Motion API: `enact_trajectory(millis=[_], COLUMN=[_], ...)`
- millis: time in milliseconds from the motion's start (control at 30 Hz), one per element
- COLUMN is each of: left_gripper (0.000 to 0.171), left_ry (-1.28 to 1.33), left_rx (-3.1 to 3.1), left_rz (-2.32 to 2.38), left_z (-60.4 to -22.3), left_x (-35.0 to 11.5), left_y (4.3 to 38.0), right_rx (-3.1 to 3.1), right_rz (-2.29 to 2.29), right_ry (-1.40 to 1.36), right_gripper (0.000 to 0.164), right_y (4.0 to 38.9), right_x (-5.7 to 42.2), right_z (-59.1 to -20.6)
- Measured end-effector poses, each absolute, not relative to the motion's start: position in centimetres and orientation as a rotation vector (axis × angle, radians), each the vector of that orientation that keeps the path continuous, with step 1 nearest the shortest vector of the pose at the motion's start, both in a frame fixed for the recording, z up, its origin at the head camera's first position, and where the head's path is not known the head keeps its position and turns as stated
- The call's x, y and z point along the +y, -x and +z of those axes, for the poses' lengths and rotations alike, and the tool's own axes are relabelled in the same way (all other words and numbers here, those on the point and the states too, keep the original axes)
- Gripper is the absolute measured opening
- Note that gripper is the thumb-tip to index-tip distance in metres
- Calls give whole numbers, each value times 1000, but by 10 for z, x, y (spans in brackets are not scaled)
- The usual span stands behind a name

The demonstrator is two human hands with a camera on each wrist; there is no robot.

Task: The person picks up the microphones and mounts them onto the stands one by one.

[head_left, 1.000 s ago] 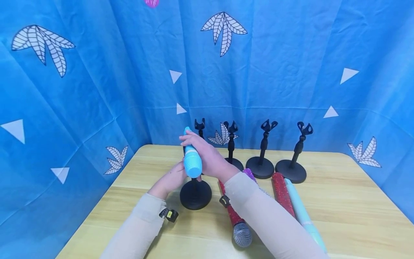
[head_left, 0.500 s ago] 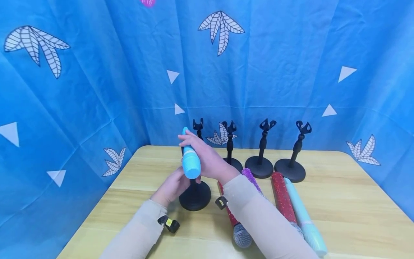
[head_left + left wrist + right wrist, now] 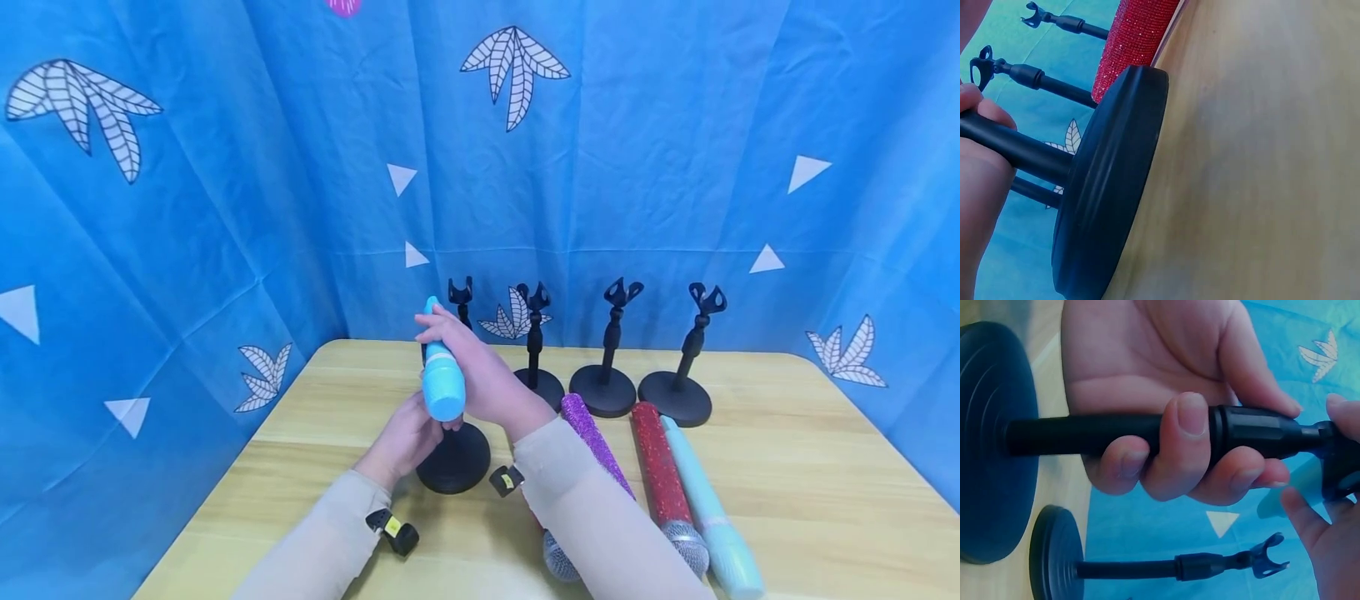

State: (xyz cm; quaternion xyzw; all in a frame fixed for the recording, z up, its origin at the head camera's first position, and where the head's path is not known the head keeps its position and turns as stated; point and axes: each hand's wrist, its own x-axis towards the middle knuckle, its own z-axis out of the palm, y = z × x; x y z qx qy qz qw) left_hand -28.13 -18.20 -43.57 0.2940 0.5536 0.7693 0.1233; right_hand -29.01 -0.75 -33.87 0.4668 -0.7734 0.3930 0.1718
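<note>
My left hand (image 3: pixel 401 442) grips the upright pole of a black desktop microphone stand (image 3: pixel 453 467), its fingers curled round it in the right wrist view. A light-blue microphone (image 3: pixel 444 390) lies at the top of this stand, its head toward me. My right hand (image 3: pixel 491 375) holds the microphone from above, fingers over its handle. The stand's clip (image 3: pixel 1341 465) is partly visible by the right fingers; how far the microphone sits in it is hidden. The stand's round base (image 3: pixel 1113 181) is on the table in the left wrist view.
Several other black stands (image 3: pixel 606 387) line the back of the wooden table (image 3: pixel 810 467). A purple glitter microphone (image 3: pixel 592 433), a red one (image 3: pixel 660 467) and a pale green one (image 3: pixel 708 500) lie to the right. Another microphone's head (image 3: pixel 558 557) shows under my right forearm.
Both hands stay at the stand with the blue microphone. The left hand has shifted slightly toward me. My right forearm has moved a little, uncovering more of the purple microphone.
</note>
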Motion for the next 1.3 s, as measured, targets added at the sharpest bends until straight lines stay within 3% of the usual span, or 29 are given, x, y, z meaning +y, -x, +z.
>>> enact_trajectory(millis=[267,800,1000,1300], left_gripper=[28,18,16,30], left_ry=[-816,-843,-828,-924], left_rx=[1628,1596,1645,1728], left_rz=[2254,2284,2270,2140], left_z=[-435,-434,-437,-435], left_x=[-182,-180,-181,-186], left_y=[279,278,279,280], right_rx=[-2227,-2151,-2170,-2177], right_rz=[1117,1128,1132,1113], right_ry=[-1248,-1274,-1263,-1245], right_gripper=[77,61,65,65], right_y=[285,282,281,280], right_x=[-9,-11,-11,-10], right_z=[-341,-344,-344,-343])
